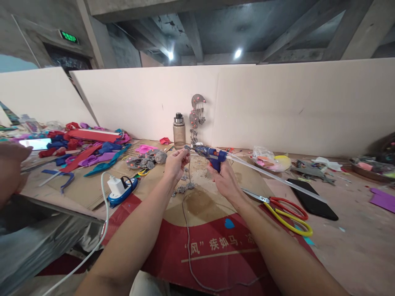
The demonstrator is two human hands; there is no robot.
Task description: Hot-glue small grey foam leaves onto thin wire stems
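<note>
My right hand (224, 179) grips a blue hot glue gun (210, 153) with a long clear glue stick (277, 176) running out of its back to the right. Its nozzle points left at a small grey piece pinched in my left hand (175, 162). A grey cord (186, 213) hangs down from that piece over the cardboard toward me. Grey scraps (184, 188) lie under my hands.
Scissors with red and yellow handles (285, 210) and a black phone (311, 199) lie right. A water bottle (179, 131) and a grey hanging ornament (196, 117) stand at the white board. Coloured felt scraps (89, 149) and a power strip (121, 190) lie left. Another person's hand (10, 164) shows at far left.
</note>
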